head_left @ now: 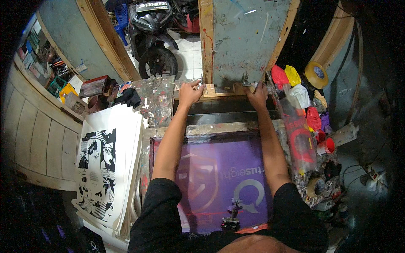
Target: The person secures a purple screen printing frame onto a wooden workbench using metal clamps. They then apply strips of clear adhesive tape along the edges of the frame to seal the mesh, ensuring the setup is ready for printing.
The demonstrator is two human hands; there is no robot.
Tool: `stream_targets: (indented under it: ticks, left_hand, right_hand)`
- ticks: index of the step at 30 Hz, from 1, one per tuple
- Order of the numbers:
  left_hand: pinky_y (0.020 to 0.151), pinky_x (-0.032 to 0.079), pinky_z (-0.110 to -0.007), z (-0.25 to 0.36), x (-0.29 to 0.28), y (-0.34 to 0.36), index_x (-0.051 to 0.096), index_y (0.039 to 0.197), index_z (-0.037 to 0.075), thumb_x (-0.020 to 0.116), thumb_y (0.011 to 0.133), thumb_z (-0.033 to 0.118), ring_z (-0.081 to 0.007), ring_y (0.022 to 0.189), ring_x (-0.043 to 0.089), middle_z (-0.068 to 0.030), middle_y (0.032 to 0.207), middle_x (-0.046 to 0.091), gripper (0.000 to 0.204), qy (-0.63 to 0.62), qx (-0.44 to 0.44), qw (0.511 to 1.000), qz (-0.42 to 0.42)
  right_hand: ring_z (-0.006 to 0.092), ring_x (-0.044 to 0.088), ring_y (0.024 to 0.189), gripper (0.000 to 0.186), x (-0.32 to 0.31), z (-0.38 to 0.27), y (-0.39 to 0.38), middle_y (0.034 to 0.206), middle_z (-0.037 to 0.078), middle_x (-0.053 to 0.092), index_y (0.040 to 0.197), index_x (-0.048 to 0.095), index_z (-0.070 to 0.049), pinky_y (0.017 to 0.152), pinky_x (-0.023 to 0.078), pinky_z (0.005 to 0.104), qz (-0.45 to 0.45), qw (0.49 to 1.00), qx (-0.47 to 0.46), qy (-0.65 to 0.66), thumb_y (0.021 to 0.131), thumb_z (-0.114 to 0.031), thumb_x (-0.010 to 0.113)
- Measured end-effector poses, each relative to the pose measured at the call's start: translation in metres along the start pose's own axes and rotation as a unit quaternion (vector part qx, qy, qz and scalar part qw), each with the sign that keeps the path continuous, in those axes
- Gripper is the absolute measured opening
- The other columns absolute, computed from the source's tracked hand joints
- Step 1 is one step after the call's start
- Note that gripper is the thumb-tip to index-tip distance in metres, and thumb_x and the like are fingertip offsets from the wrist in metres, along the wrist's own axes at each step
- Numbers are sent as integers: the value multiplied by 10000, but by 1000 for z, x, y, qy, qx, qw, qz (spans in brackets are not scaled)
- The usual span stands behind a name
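Note:
Both hands reach forward to a paint-smudged wooden bar (223, 95) beyond a purple-mesh screen in its frame (220, 158). My left hand (190, 91) pinches a small metal fitting (201, 81) at the bar's left part, fingers curled. My right hand (257, 95) has its fingers closed on a similar metal clamp (247, 83) at the right part; its fingertips are partly hidden. A dark gap lies between the bar and the screen frame. A dark metal clamp (230, 221) rests on the mesh near my body, between my forearms.
Printed paper sheets (97, 168) are stacked left. Colourful ink bags (299, 97), tape (316, 74), red cups (325, 145) and clutter line the right. Tools and cloths (95, 88) lie back left. A motorbike (154, 42) stands beyond the bench, beside a grey board (240, 38).

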State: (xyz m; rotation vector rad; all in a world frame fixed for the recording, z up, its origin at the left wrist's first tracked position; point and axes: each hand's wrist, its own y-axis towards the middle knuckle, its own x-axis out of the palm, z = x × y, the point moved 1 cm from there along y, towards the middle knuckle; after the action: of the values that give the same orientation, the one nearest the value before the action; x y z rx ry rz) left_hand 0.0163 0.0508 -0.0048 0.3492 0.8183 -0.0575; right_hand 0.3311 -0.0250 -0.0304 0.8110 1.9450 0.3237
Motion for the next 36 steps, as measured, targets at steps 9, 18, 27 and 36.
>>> stream_targets:
  ticks: [9, 18, 27, 36]
  left_hand:
    - [844, 530, -427, -14, 9, -3, 744, 1101, 110, 699, 777, 555, -358, 868, 699, -208, 901, 720, 552, 28, 51, 995, 84]
    - [1060, 395, -487, -7, -6, -8, 733, 1150, 182, 637, 821, 572, -440, 1180, 553, -229, 1096, 689, 519, 4, -6, 1000, 14]
    - [1001, 431, -483, 2, 1, -7, 736, 1148, 189, 651, 814, 550, -405, 1126, 567, -242, 1083, 683, 499, 30, 11, 998, 46]
    - [974, 453, -482, -3, 1, -7, 743, 1129, 203, 668, 812, 533, -409, 1100, 579, -232, 1058, 691, 464, 23, 0, 999, 33]
  right_hand:
    - [396, 580, 1072, 310, 0, -148, 32, 1150, 212, 636, 1111, 653, -80, 956, 447, 481, -169, 938, -273, 130, 841, -174, 532]
    - [470, 648, 914, 514, 29, -230, 82, 967, 313, 662, 935, 707, 37, 861, 499, 521, -384, 853, -336, -112, 926, -382, 409]
    - [475, 644, 926, 583, 35, -219, 107, 976, 300, 664, 908, 687, 63, 830, 506, 516, -369, 891, -260, -36, 905, -472, 455]
    - [407, 682, 925, 557, 27, -241, 79, 984, 240, 702, 937, 726, 11, 832, 542, 460, -375, 846, -329, -190, 828, -531, 658]
